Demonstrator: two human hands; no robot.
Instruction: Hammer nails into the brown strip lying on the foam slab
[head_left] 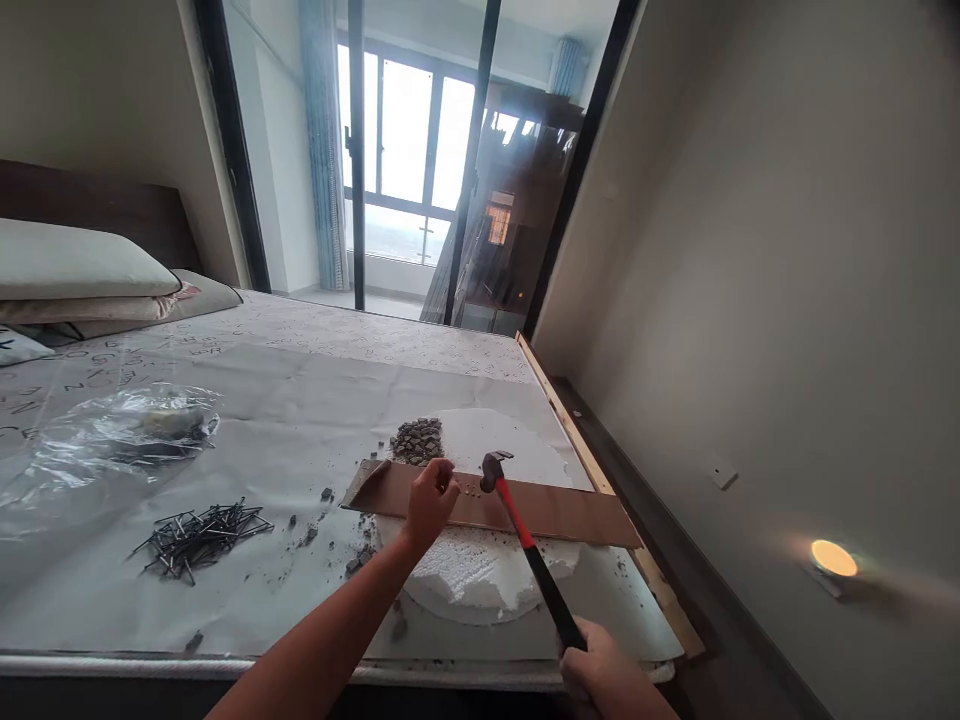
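Note:
My right hand (604, 670) is wrapped round the black grip of a claw hammer (517, 515) with a red shaft. The hammer's head is over a brown board (559, 510), close to my left hand. My left hand (433, 495) is closed above the board's left part; whatever its fingers pinch is too small to make out. The board lies across a round white foam slab (480, 575) with crumbled edges. Small pale bits (472, 491) sit on the board between my hand and the hammer head. Behind the board is a heap of grey stone chips (417, 441).
A pile of nails (202, 538) lies left on the sheet-covered mattress (300, 400), before a clear plastic bag (120, 440). Loose grey chunks (360, 560) are scattered near the slab. A wooden strip (570, 420) runs along the right edge, beside the wall. Pillows (82, 262) are at the far left.

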